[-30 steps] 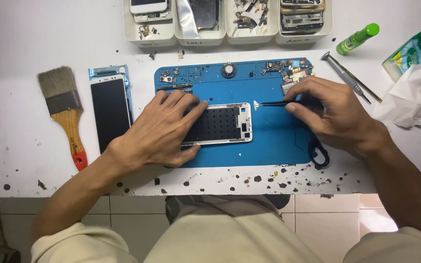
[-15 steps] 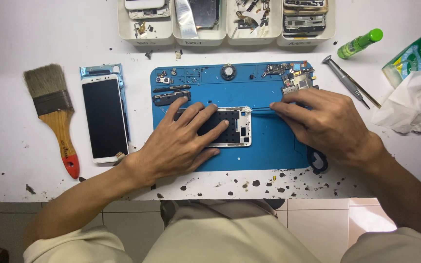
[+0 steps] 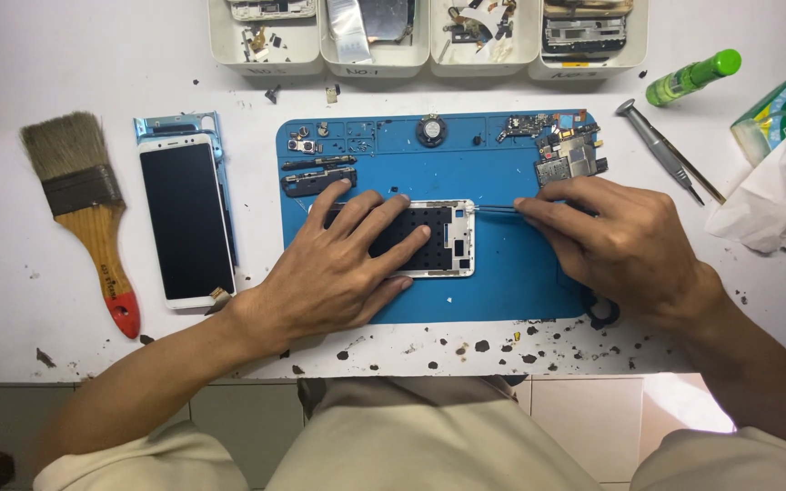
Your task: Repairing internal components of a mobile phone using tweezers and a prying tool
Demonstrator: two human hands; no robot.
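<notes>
L hand (image 3: 343,268) shifted left | phone frame (image 3: 443,238) pinned mid-mat (image 3: 511,282) | tweezers (image 3: 493,209) at edge

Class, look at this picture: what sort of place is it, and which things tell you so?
Probably a phone repair bench: an opened phone frame on a blue work mat, and bins of salvaged parts.

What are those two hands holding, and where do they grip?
The right hand pinches tweezers near their back end. The left hand presses flat on the phone frame, not gripping it.
</notes>
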